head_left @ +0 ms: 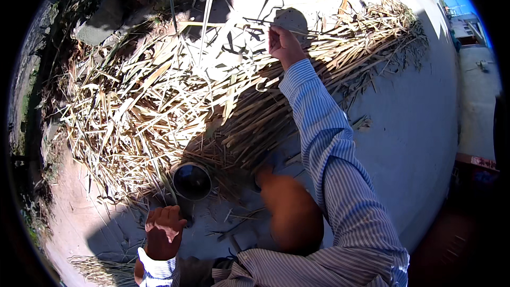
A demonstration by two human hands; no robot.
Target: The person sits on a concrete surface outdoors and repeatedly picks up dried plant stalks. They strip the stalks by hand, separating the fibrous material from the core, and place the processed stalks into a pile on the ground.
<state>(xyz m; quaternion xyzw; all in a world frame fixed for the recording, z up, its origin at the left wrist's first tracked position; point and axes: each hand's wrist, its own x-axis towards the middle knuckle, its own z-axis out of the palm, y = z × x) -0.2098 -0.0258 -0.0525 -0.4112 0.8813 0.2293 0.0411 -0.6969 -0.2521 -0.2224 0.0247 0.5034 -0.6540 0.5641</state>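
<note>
My right hand (285,47) reaches out over the far side of a heap of dry stalks and leaves (154,122). Its fingers are pinched together on a thin stalk (258,21) that sticks out to the left. Close to me, my left hand (163,228) is closed with the fingers curled; what lies in them, if anything, is hidden. Just beyond it stands a dark round vessel (192,182) with a pale rim, against the near edge of the heap. A long narrow leaf (166,178) runs down beside the vessel toward the left hand.
Straighter stalks lie bundled (366,34) toward the right. My bent bare leg (292,212) is between my arms. A small pile of straw (101,270) lies at the lower left. Stones (98,26) and rough ground border the far left; pale concrete (409,127) extends at right.
</note>
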